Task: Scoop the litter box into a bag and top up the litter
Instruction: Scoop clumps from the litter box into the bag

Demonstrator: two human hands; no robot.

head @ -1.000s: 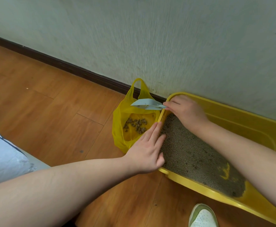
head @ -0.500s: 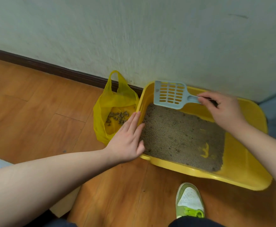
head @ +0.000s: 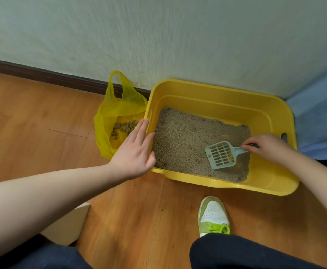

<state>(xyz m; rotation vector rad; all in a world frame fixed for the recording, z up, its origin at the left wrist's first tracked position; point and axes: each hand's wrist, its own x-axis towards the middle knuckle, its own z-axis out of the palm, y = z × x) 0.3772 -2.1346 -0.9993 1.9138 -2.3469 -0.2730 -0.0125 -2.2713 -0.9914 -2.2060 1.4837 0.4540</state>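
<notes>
A yellow litter box (head: 217,90) stands on the wood floor against the wall, with grey litter (head: 182,138) over most of its bottom. My right hand (head: 265,146) pinches the handle of a pale blue slotted scoop (head: 221,155), whose head lies on the litter near the box's front right. My left hand (head: 135,150) lies flat with straight fingers against the box's left rim. Left of the box, a yellow plastic bag (head: 120,109) stands open with dark clumps (head: 123,128) inside.
A white-and-green shoe (head: 213,216) stands on the floor just in front of the box. Blue fabric (head: 318,121) lies right of the box. A pale box corner (head: 67,226) sits at lower left. My dark trouser legs fill the bottom edge.
My right hand has carried the scoop from over the bag, across the box, down onto the litter at the front right. My left hand has stayed at the box's left rim.
</notes>
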